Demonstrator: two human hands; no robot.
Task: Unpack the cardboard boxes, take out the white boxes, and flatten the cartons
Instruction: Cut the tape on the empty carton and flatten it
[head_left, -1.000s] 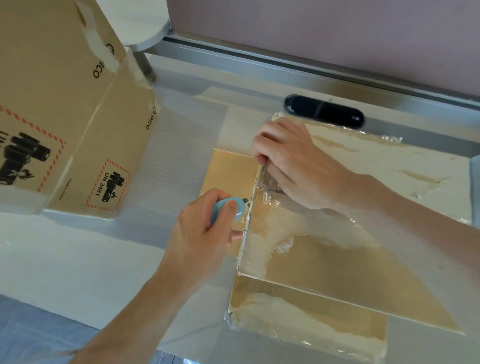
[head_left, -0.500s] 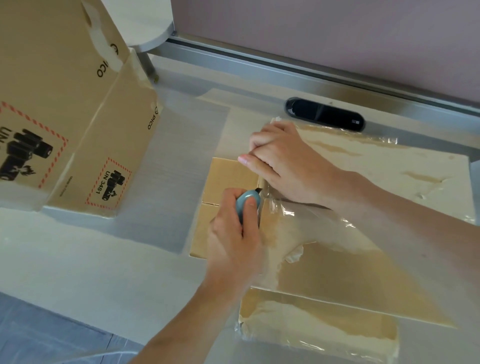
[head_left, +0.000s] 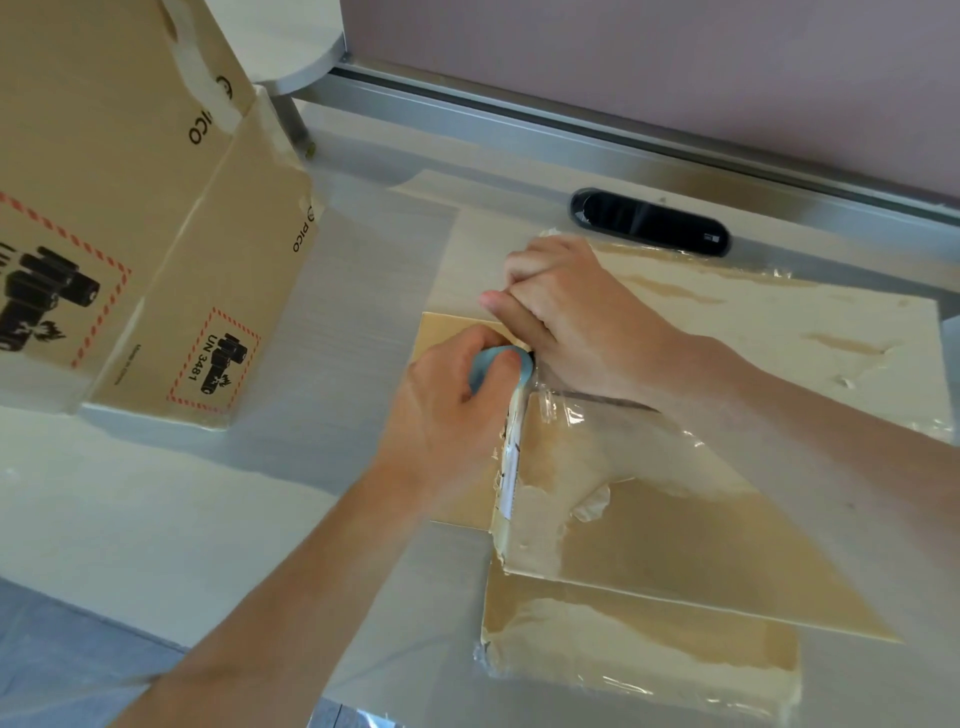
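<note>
Fingers of the left hand (head_left: 457, 415) wrap a small light-blue cutter (head_left: 498, 366), its tip at the taped seam of the flattened brown cardboard carton (head_left: 649, 525) on the pale table (head_left: 130, 519). Right hand (head_left: 576, 322) presses curled fingers on the carton's top edge. Upright brown PICO carton (head_left: 130, 218) stands far left

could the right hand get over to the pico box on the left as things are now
Probably not right away: the right hand is pressing down the taped carton, and the left hand with the blue cutter lies between it and the PICO box.
</note>
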